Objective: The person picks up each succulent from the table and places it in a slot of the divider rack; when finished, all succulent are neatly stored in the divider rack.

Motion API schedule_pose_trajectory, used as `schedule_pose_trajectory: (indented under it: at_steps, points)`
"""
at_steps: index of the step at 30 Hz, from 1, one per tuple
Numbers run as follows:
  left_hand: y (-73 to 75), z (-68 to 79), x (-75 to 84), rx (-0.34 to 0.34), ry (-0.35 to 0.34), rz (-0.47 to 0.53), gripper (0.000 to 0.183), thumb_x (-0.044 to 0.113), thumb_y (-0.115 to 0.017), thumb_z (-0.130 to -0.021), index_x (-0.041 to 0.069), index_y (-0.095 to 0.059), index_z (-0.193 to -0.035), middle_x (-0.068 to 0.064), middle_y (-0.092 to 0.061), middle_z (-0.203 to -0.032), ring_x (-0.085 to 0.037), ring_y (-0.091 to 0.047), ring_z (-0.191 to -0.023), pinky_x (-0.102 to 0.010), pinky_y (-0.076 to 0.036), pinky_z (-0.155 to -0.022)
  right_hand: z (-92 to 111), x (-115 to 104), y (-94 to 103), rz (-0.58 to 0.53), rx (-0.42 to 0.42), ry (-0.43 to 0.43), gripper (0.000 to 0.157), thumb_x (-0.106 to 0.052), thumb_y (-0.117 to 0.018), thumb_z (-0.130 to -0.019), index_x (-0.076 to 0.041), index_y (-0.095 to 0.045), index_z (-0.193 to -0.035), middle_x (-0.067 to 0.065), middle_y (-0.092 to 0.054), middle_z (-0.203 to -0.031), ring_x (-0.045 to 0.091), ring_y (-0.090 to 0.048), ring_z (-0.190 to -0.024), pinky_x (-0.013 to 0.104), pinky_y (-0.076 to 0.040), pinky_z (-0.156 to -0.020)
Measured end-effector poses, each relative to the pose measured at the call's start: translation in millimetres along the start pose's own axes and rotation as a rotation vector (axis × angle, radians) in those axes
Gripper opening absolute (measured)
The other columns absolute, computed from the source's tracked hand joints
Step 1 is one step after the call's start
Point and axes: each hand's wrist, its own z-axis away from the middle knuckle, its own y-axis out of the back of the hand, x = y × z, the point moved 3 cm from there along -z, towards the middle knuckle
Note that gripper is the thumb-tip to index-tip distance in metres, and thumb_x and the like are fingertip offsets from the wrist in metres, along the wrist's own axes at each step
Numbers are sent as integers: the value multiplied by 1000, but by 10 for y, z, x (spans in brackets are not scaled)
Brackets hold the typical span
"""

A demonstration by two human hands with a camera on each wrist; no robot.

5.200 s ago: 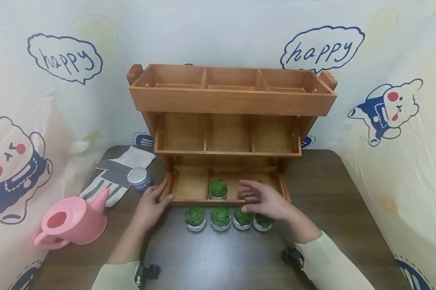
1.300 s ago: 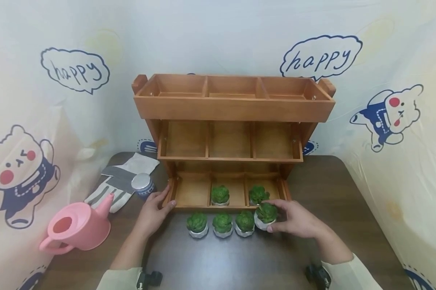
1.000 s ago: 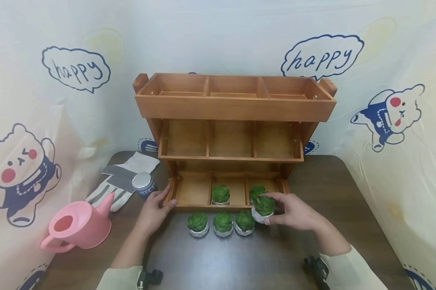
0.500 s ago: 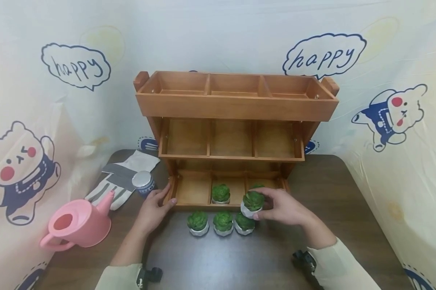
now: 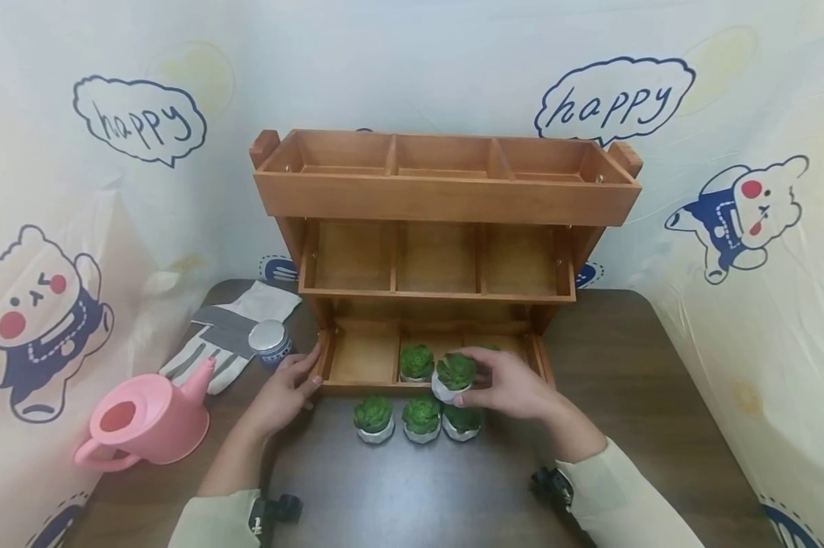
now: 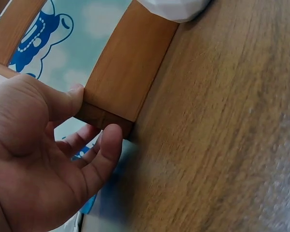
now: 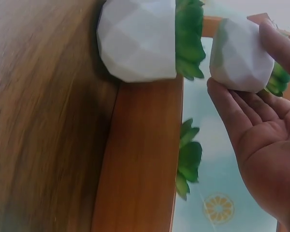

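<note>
My right hand (image 5: 511,384) holds a small potted succulent (image 5: 455,371) by its white faceted pot, fingers on one side and thumb on the other. It hovers just above the front edge of the wooden tiered shelf (image 5: 446,199), apart from the table. At the lowest tier's left front corner, my left hand (image 5: 282,396) grips the wood; in the left wrist view its thumb and fingers lie around the board end (image 6: 121,72). Another succulent (image 5: 416,361) sits in the lowest tier's middle compartment. One in the right compartment is mostly hidden behind my right hand.
Before the shelf three potted succulents stand in a row, among them the left one (image 5: 374,417) and the middle one (image 5: 422,417). Left are a pink watering can (image 5: 148,422), a blue-and-white can (image 5: 270,342) and grey-white gloves (image 5: 223,339). A patterned curtain (image 5: 412,61) backs the table.
My right hand has lifted the rightmost succulent from the front row and carried it left and upward towards the middle compartment. Earlier, one came into the right compartment. My left hand remains at the corner.
</note>
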Motion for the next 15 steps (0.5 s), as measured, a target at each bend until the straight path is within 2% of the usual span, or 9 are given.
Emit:
schedule_pose_trajectory:
  at_steps: [4, 10, 15]
  points:
    - [11, -9, -13, -16, -11, 6, 63, 22, -56, -108, 23, -29, -165, -19, -31, -153, -27, -62, -97, -35, -60, -77, -78, -25, -56, -17, 17, 1, 65, -28, -87, -86, -17, -58, -144, -1, -69, -124, 22, -66, -121, 45, -53, -103]
    - [29, -4, -44, -8, -12, 18, 66, 23, -60, -106, 24, -31, -165, -20, -32, -154, -27, -65, -94, -35, -60, -76, -196, -81, -164, -65, 35, -20, 68, -27, -89, -85, -14, -58, -144, -1, -70, -122, 27, -67, -120, 47, -56, -99]
    - [39, -10, -50, -5, -12, 16, 67, 24, -63, -104, 26, -32, -164, -19, -35, -153, -29, -63, -102, -35, -61, -77, -281, -141, -254, -79, 51, -29, 68, -26, -89, -84, -11, -59, -143, 0, -70, -123, 24, -66, -121, 39, -55, -101]
